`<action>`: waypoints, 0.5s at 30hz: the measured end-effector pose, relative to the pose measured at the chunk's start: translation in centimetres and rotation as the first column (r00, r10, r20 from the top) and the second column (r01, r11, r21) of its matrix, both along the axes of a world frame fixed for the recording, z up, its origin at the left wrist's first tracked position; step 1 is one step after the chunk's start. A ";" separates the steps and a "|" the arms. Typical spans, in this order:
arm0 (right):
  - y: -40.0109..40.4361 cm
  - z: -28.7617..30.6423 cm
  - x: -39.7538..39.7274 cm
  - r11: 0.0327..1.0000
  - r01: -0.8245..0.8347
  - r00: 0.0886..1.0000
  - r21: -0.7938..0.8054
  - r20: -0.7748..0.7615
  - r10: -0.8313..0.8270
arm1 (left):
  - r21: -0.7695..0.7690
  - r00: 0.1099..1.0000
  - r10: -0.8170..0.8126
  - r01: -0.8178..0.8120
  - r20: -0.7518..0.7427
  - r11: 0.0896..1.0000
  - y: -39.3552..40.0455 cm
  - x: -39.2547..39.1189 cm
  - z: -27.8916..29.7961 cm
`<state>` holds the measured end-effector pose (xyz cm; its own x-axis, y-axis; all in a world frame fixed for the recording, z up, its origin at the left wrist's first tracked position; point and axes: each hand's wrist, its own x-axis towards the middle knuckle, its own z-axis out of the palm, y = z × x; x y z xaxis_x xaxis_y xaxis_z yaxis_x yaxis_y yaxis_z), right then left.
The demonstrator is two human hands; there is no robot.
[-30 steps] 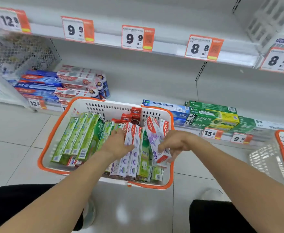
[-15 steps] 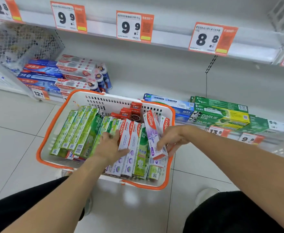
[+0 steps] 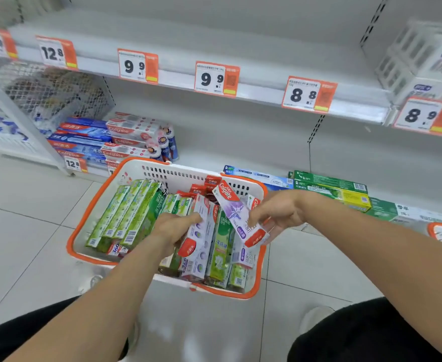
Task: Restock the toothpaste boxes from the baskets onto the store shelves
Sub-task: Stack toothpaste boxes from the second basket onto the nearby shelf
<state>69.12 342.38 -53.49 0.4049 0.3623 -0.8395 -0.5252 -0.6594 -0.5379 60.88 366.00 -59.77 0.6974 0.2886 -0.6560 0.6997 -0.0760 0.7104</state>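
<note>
While your right hand (image 3: pixel 280 212) pinches the purple Colgate box (image 3: pixel 237 212) above the basket (image 3: pixel 84 226), curl your left hand (image 3: pixel 174 227) fully around the white box (image 3: pixel 200 236), then lift both clear before turning shelfward.

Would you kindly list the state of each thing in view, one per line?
Basket: on the floor, packed with toothpaste boxes.
Purple Colgate box: tilted, lifted above the others, pinched by the right hand.
White Colgate box: in the basket, gripped by the left hand.
Green boxes: leaning in a row, untouched.
Lower shelf: partly stocked.
Upper shelf: bare at the middle.
</note>
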 end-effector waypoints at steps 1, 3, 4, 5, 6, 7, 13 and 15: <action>0.1 -0.3 0.2 0.999 0.016 0.999 0.044 -0.049 -0.013 | -0.115 1.000 0.019 -0.019 -0.009 0.993 0.2 1.2 0.2; 0.8 -0.7 0.7 0.990 0.066 0.992 0.124 -0.119 -0.052 | -0.282 0.999 0.043 -0.041 0.002 0.959 0.4 3.3 0.3; 1.2 -1.0 1.0 0.982 0.106 0.986 0.154 -0.148 -0.083 | -0.336 0.999 0.054 -0.049 0.005 0.941 0.5 4.2 0.3; 1.7 -1.4 1.3 0.973 0.149 0.978 0.176 -0.173 -0.118 | -0.382 0.999 0.042 -0.040 -0.002 0.923 0.4 4.9 0.2; 2.2 -1.7 1.5 0.965 0.182 0.970 0.188 -0.195 -0.145 | -0.422 1.000 -0.022 0.010 -0.021 0.906 0.3 5.4 0.2; 2.7 -1.9 1.5 0.959 0.202 0.964 0.198 -0.212 -0.159 | -0.451 0.993 -0.112 0.081 -0.043 0.889 0.1 5.8 0.2; 5.4 -2.0 1.6 0.939 0.307 0.938 0.153 -0.218 -0.271 | -0.412 0.867 -0.486 0.406 -0.109 0.816 1.0 7.1 2.1; 6.5 -1.4 1.7 0.906 0.380 0.915 0.185 -0.216 -0.340 | -0.364 0.850 -0.522 0.465 -0.071 0.807 1.6 7.7 3.0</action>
<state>70.84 348.89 -54.90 0.3965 0.4018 -0.8254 -0.8030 -0.2839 -0.5240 68.55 367.56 -56.80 0.5648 -0.3121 -0.7639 0.7353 -0.2299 0.6376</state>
